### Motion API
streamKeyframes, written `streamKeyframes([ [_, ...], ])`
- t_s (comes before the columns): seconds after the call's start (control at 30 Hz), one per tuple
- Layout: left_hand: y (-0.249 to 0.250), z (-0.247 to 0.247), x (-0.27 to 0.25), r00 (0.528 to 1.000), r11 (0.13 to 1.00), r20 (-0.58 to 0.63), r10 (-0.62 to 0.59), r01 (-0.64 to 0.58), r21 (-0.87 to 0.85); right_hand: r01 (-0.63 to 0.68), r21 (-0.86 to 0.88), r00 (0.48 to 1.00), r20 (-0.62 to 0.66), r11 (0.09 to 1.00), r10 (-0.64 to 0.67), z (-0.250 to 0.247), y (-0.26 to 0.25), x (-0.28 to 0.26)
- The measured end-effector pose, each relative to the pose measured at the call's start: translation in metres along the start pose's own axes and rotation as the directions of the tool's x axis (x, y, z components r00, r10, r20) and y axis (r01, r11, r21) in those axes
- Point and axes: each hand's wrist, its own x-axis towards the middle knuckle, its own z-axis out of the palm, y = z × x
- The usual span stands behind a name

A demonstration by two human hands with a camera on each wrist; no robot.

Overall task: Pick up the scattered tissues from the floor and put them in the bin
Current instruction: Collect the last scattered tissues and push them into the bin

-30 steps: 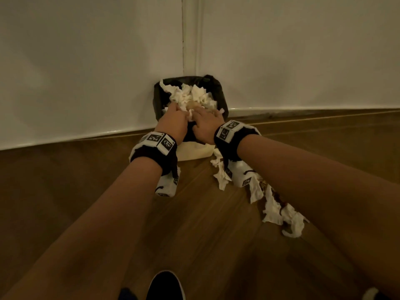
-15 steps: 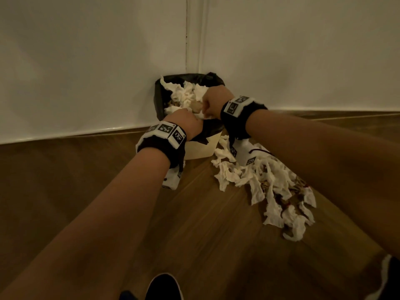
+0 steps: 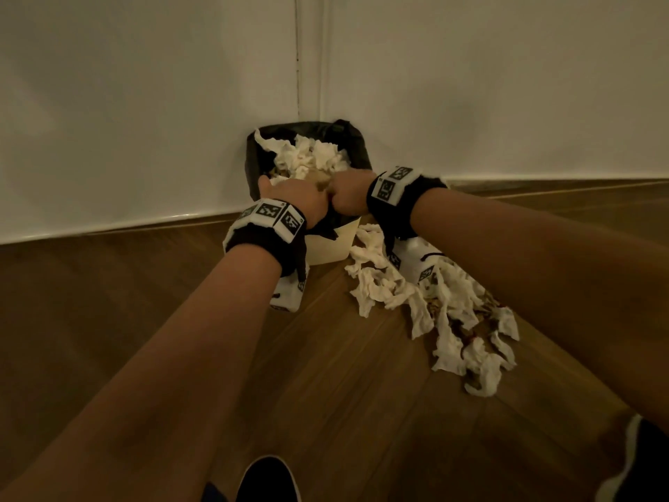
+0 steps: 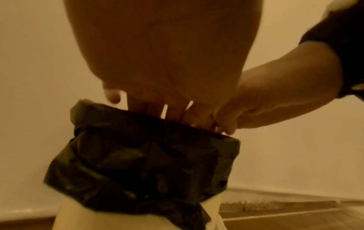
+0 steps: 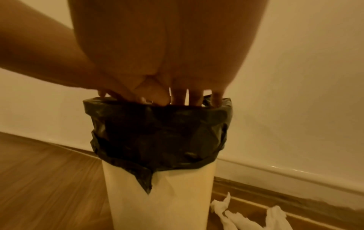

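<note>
Floor [image 3: 344, 375]: one loose heap of tissues [image 3: 445, 313], pieces too tangled to count, just right of the bin.
Bin [image 3: 331, 244]: one, in the corner, black liner [image 3: 255, 157], stuffed near full.
Hands: left hand [image 3: 293, 199], right hand [image 3: 349, 197], side by side, fingers down among binned tissue; grip hidden.
Step, judged: depositing or pressing down.
Next: return for the floor heap.

Crinkled paper tissues [image 3: 427, 302], wood-grain floor [image 3: 325, 375], glossy black plastic liner [image 5: 157, 132], smooth bin [image 5: 161, 199].
</note>
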Motion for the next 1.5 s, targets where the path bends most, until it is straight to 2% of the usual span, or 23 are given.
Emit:
streamKeyframes([
  [0.03,0.001,0.000,-0.004,0.993,0.999,-0.121,0.000,-0.006,-0.051,0.016,-0.005,0.995,-0.098,1.000,-0.016,-0.001,0.001,-0.007],
  [0.07,0.002,0.001,-0.010,0.965,0.996,-0.264,-0.001,-0.022,-0.085,0.038,-0.058,0.977,-0.207,0.998,-0.049,0.001,0.006,-0.009],
  [0.13,0.009,0.005,-0.023,0.852,0.985,-0.523,0.031,-0.115,-0.128,0.037,-0.006,0.922,-0.386,0.999,-0.037,0.009,0.018,-0.023],
  [0.17,0.016,0.008,-0.029,0.793,0.972,-0.604,0.079,-0.196,-0.130,0.027,0.061,0.889,-0.458,0.998,0.004,0.014,0.027,-0.030],
  [0.23,0.032,0.016,-0.040,0.697,0.926,-0.684,0.215,-0.368,-0.084,-0.008,0.212,0.821,-0.556,0.977,0.127,0.029,0.042,-0.042],
  [0.27,0.041,0.022,-0.044,0.667,0.897,-0.686,0.289,-0.439,-0.048,-0.046,0.278,0.810,-0.552,0.959,0.199,0.038,0.049,-0.048],
  [0.3,0.049,0.030,-0.046,0.664,0.869,-0.656,0.359,-0.494,-0.025,-0.088,0.349,0.803,-0.529,0.933,0.273,0.048,0.056,-0.053],
  [0.37,0.063,0.050,-0.047,0.718,0.832,-0.514,0.469,-0.554,-0.015,-0.194,0.416,0.810,-0.443,0.888,0.384,0.071,0.069,-0.061],
  [0.43,0.074,0.072,-0.046,0.784,0.828,-0.326,0.528,-0.561,-0.010,-0.267,0.435,0.845,-0.324,0.860,0.426,0.098,0.081,-0.069],
  [0.53,0.089,0.110,-0.042,0.869,0.869,-0.012,0.495,-0.495,-0.002,-0.336,0.364,0.917,-0.083,0.869,0.389,0.137,0.094,-0.080],
  [0.6,0.094,0.133,-0.040,0.884,0.891,0.144,0.445,-0.453,0.025,-0.333,0.249,0.942,0.048,0.910,0.332,0.160,0.100,-0.086],
  [0.67,0.097,0.152,-0.037,0.882,0.903,0.225,0.414,-0.430,0.025,-0.299,0.169,0.952,0.116,0.939,0.283,0.180,0.103,-0.092],
  [0.8,0.098,0.176,-0.029,0.875,0.927,0.317,0.366,-0.371,-0.046,-0.254,0.078,0.955,0.179,0.964,0.237,0.210,0.102,-0.098],
  [0.9,0.097,0.187,-0.028,0.850,0.932,0.396,0.348,-0.359,-0.048,-0.166,0.019,0.968,0.196,0.986,0.159,0.223,0.101,-0.101],
  [1.0,0.093,0.195,-0.035,0.863,0.924,0.351,0.363,-0.381,-0.017,-0.136,0.026,0.972,0.195,0.990,0.128,0.231,0.099,-0.104],
  [1.13,0.085,0.203,-0.044,0.886,0.922,0.257,0.386,-0.379,-0.079,-0.180,0.103,0.965,0.211,0.978,0.155,0.237,0.100,-0.108],
  [1.2,0.081,0.202,-0.043,0.915,0.948,0.270,0.299,-0.251,-0.197,-0.191,0.164,0.975,0.143,0.968,0.169,0.240,0.102,-0.109],
  [1.23,0.080,0.202,-0.041,0.928,0.947,0.300,0.220,-0.129,-0.293,-0.194,0.192,0.979,0.097,0.962,0.179,0.242,0.102,-0.109],
  [1.3,0.078,0.202,-0.039,0.931,0.902,0.355,0.087,0.078,-0.425,-0.195,0.174,0.980,-0.010,0.965,0.200,0.246,0.102,-0.108],
  [1.37,0.075,0.204,-0.039,0.924,0.833,0.383,0.018,0.199,-0.517,-0.207,0.110,0.976,-0.049,0.972,0.213,0.250,0.107,-0.104],
  [1.43,0.073,0.201,-0.040,0.924,0.812,0.382,0.024,0.205,-0.547,-0.212,0.089,0.977,0.014,0.973,0.212,0.249,0.112,-0.097],
  [1.5,0.073,0.198,-0.035,0.912,0.857,0.405,0.070,0.153,-0.492,-0.202,0.081,0.976,0.100,0.976,0.194,0.247,0.113,-0.092],
])
